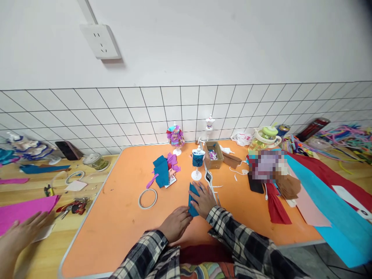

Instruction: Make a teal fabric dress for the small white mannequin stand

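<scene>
A folded strip of dark blue crepe paper point(193, 210) lies on the orange table near its front edge. My right hand point(204, 199) rests flat on it with the fingers stretched out. At its lower left corner my left hand point(176, 224) has its fingers closed together on the paper's edge; the fingertips are partly hidden. Just beyond stands a small white dress form point(197, 175) wrapped in dark blue. Beside it lie white-handled scissors point(208, 177), partly hidden by my right hand. A roll of tape point(147, 198) lies flat left of my hands.
Blue paper pieces point(161, 171), a dressed mini form point(175, 136), a cardboard box point(213, 155) and a glass teapot point(266, 138) stand or lie farther back. Long coloured sheets point(328, 193) overhang the right edge. Another person's hand point(26, 230) rests on pink paper at left.
</scene>
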A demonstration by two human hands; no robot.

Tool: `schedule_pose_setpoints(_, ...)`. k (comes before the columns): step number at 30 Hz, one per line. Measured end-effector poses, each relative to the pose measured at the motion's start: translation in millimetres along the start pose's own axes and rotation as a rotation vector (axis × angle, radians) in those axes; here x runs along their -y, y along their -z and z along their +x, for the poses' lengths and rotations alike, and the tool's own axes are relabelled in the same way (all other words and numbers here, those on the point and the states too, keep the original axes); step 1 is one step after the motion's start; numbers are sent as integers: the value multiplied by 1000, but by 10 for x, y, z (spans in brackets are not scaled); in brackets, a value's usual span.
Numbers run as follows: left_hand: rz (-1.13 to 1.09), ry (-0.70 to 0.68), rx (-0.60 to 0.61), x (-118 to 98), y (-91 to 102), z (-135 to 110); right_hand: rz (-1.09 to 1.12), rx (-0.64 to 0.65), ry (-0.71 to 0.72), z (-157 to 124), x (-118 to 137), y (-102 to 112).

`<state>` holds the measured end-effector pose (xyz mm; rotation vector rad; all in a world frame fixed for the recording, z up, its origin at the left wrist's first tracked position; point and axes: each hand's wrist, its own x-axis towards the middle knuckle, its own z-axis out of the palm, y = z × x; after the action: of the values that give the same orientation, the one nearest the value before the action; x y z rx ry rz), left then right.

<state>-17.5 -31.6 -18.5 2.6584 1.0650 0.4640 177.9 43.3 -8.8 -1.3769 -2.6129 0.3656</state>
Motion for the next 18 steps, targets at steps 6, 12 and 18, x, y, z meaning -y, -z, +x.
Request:
schedule_pose_setpoints(6,37,-6,56,4,-12,-6,-27,62,-57,124,-111,62)
schedule_pose_setpoints(12,25,11,68,-2,17,-3,-17,33,-70,249,-94,81)
schedule_pose_setpoints(18,-19,25,96,1,50,-2,-2,-25,-75,309,-105,24)
